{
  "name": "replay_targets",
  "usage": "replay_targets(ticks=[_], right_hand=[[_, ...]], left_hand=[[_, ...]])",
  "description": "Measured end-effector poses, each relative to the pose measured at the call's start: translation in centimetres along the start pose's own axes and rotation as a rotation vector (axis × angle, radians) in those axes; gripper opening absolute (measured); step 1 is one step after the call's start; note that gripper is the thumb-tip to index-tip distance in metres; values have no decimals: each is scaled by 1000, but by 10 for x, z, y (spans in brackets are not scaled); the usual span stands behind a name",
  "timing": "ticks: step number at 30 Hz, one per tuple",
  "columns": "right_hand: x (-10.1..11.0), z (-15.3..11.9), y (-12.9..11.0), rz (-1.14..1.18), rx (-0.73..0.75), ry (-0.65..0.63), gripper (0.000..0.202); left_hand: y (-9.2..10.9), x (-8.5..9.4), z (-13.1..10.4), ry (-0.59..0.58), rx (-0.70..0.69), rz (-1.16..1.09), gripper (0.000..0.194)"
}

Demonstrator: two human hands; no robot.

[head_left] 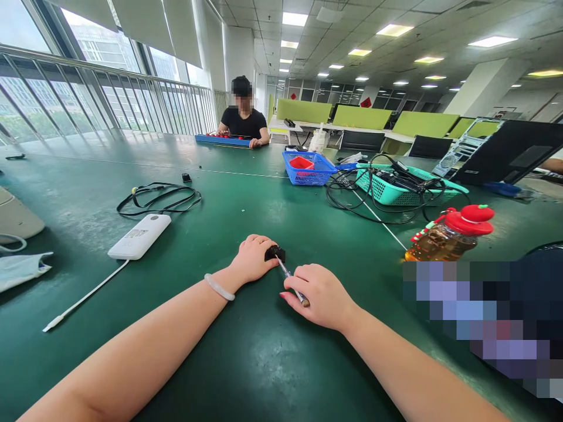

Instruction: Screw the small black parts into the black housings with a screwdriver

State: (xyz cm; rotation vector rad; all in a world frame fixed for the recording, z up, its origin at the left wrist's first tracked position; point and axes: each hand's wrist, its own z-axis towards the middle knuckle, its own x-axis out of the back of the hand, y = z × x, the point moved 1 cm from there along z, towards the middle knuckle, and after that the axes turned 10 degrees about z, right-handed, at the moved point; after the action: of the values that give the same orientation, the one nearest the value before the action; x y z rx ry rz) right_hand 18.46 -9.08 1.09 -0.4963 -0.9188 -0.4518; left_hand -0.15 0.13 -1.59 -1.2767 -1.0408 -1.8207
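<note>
My left hand (254, 258) is closed around a small black block-like part (275, 253) and holds it on the green table (264, 363). A screwdriver (288, 274) with a clear handle sits in my right hand (323, 296), its fingers and thumb closed on the handle. The metal shaft slants up to the left, and its tip meets the near face of the black part. Whether the tip sits in a screw is too small to tell. A pale bangle (219, 287) rings my left wrist.
A white power bank (139, 236) with a cable and a looped black cord (158, 199) lie left. Further back stand a blue basket (310, 170) and a teal basket (396, 190) with tangled cables. A red-capped bottle (453, 234) is right. Another person (243, 120) sits across the table.
</note>
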Motion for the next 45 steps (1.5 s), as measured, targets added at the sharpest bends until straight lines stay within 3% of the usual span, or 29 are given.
replay_targets(ticks=[24, 45], right_hand=[[-1, 1, 0, -8, -61, -52, 16], [1, 0, 0, -8, -40, 57, 25]], left_hand=[[2, 2, -1, -11, 5, 11, 37], [3, 3, -1, -18, -6, -9, 35]])
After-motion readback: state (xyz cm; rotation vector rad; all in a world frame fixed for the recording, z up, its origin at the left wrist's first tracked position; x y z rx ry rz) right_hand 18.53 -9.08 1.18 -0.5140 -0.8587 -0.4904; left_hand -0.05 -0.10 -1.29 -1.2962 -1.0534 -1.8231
